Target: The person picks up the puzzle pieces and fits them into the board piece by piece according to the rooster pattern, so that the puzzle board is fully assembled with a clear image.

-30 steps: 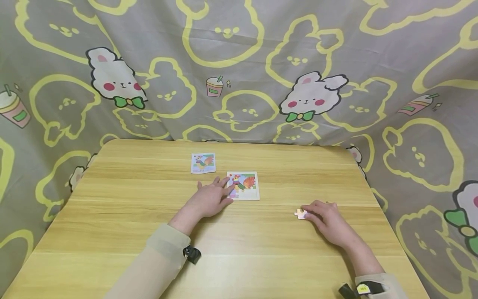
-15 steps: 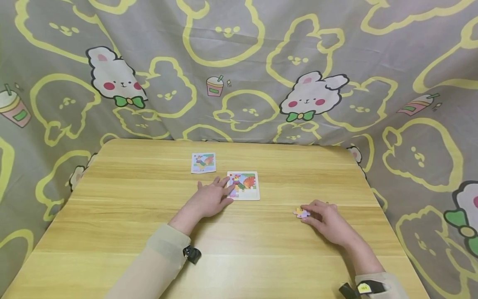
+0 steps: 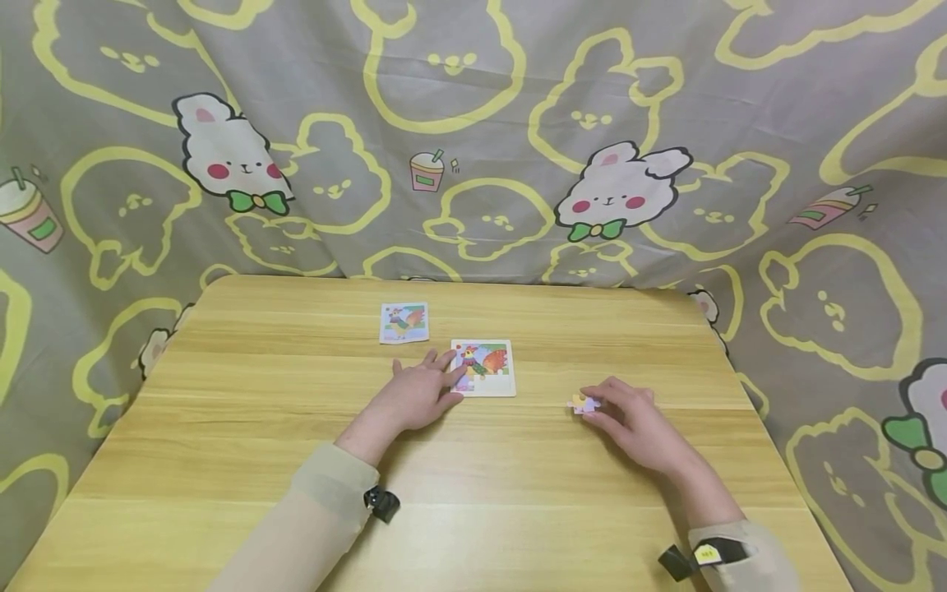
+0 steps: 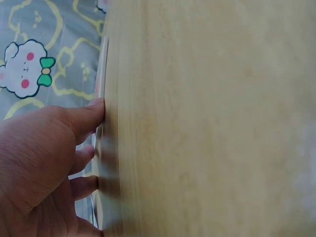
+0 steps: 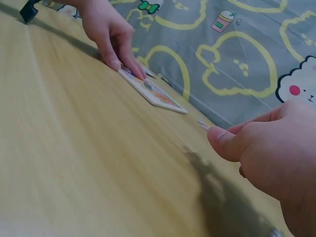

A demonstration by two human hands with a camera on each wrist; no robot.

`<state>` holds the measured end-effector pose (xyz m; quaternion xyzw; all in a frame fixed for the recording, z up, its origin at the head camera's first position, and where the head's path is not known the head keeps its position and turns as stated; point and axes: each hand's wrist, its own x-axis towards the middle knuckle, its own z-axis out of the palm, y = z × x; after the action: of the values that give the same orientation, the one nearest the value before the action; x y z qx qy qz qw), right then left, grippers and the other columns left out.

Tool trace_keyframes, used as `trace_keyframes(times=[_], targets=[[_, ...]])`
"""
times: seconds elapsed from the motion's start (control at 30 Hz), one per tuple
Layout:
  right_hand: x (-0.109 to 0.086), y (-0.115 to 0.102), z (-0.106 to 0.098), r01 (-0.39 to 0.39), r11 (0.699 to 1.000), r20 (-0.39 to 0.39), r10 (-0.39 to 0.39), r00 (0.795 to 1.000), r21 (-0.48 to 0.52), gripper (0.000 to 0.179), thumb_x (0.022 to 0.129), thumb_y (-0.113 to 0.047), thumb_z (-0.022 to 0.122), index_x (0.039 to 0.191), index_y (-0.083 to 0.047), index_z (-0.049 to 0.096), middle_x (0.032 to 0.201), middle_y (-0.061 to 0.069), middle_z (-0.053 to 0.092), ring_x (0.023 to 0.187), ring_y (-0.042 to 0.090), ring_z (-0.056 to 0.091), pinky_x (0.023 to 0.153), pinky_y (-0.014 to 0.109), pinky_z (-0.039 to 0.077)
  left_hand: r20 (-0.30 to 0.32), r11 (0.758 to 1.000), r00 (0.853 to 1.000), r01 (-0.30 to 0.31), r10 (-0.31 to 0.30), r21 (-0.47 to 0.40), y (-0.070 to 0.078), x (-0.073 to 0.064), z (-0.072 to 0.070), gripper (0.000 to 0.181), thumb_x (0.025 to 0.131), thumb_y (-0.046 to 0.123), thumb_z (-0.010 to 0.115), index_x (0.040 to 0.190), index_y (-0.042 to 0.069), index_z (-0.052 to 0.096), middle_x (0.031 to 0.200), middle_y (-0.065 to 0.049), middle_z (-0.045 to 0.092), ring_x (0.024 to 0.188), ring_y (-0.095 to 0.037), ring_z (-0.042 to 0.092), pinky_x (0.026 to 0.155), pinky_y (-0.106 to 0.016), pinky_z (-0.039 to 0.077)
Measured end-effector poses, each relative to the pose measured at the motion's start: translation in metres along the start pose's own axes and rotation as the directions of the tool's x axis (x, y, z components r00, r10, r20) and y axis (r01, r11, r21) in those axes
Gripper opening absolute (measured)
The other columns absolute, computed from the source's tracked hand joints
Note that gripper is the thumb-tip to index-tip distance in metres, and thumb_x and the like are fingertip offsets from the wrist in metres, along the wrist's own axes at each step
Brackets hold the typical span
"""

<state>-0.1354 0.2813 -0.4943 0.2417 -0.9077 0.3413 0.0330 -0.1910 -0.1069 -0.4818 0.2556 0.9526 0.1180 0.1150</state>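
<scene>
My right hand (image 3: 629, 419) pinches a yellow and lilac jigsaw piece (image 3: 583, 404) between thumb and fingertips. In the right wrist view the piece (image 5: 203, 125) shows edge-on above the table, and the hand casts a shadow below. The white-framed rooster puzzle (image 3: 482, 390) lies flat near the table's middle, left of the piece. Its lower right part shows bare white backing. My left hand (image 3: 418, 395) rests with spread fingers on the puzzle's left side, covering part of it. The left wrist view shows the thumb (image 4: 91, 116) at the frame's edge.
A small rooster picture card (image 3: 404, 323) lies behind the left hand on the wooden table (image 3: 473, 510). A patterned grey curtain (image 3: 488, 148) hangs behind and at both sides. A small lilac thing (image 5: 275, 232) shows at the bottom of the right wrist view, too cropped to identify.
The piece in my right hand has turned from its pale side to its coloured side. That hand has then moved slightly left and away from me. My left hand stays on the puzzle.
</scene>
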Motion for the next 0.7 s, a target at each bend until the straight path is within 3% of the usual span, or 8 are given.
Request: trace_keyframes(times=[0.7], targets=[[0.046, -0.019, 0.026, 0.1, 0.994, -0.009, -0.099, 0.995, 0.047, 0.038, 0.094, -0.015, 0.082, 0.129, -0.004, 0.073, 0.092, -0.012, 0.06, 0.078, 0.009, 0.054, 0.078, 0.04, 0.025, 0.015, 1.0, 1.0, 0.024, -0.024, -0.017, 0.002, 0.0, -0.002, 0.057, 0.109, 0.044, 0.057, 0.162, 0.025, 0.047, 0.172, -0.007, 0.029, 0.156, -0.04, 0.026, 0.106, -0.087, 0.019]])
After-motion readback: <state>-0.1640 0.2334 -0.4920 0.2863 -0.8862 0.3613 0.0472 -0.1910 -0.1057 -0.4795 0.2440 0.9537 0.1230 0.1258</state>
